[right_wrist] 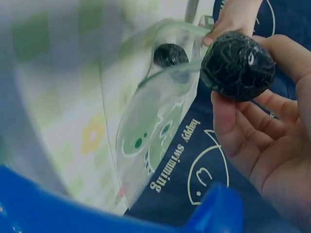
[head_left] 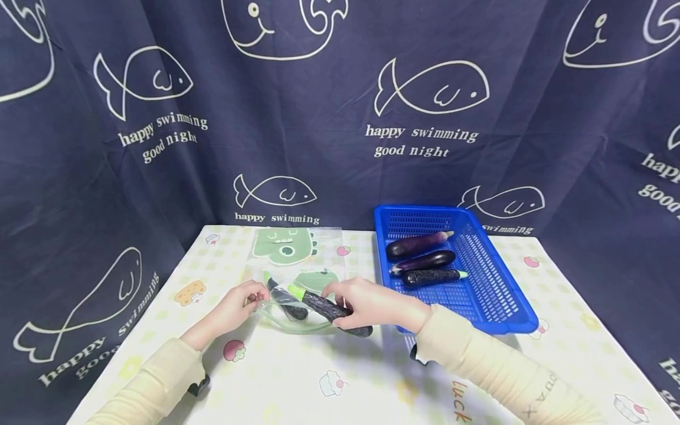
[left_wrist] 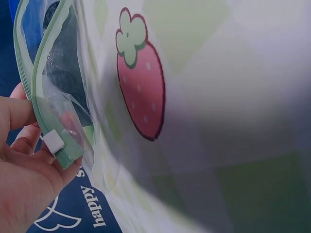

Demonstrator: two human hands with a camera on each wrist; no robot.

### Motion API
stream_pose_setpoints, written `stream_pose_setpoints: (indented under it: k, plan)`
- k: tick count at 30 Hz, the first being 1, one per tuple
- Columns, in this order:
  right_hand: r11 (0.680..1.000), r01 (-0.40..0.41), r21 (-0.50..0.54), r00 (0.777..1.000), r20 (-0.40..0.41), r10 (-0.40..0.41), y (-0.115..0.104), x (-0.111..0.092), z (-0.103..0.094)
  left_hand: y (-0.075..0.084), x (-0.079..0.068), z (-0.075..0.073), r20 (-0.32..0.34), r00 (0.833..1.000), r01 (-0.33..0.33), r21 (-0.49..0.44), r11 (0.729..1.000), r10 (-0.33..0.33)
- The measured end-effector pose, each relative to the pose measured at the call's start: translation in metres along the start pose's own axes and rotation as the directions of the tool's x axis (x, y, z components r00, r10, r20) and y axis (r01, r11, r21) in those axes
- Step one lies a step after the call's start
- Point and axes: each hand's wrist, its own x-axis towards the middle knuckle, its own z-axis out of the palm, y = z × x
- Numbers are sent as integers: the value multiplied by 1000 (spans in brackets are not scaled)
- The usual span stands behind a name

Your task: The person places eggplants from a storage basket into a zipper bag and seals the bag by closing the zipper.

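Observation:
My left hand pinches one end of the green zip edge of a clear bag printed with green cartoon animals. A white zip slider shows by its fingers in the left wrist view. The bag's mouth stands parted. Inside lies a dark cucumber with a green tip. My right hand grips a second dark, rough-skinned cucumber between thumb and fingers, its bright green tip overlapping the bag mouth. Its rounded end faces the right wrist camera and shows a web of pale lines.
A blue plastic basket stands on the right of the table, beyond my right forearm. It holds two purple eggplants and another dark cucumber. A patterned cloth covers the table, and a dark blue curtain hangs behind.

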Motion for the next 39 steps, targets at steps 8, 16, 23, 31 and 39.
stream_pose_setpoints:
  k: [8,16,23,31,39]
  plan:
    - [998,-63,-15,997,-46,62,-10,1,14,1,0,-1,6,1000,2,3,1000,-2]
    - [998,-51,-39,996,-75,48,-12,5,34,1,-1,-1,9,1000,10,2,1000,-10]
    - [998,-56,-38,997,-54,54,-13,7,48,1,-1,-1,10,1000,14,6,1000,-14]
    - [996,-81,-39,996,-42,79,-14,8,61,1,1,-1,6,1000,2,11,1000,-2]
    - [988,-132,-81,991,-35,129,-17,13,69,0,0,0,5,1000,1,1,1000,-1]
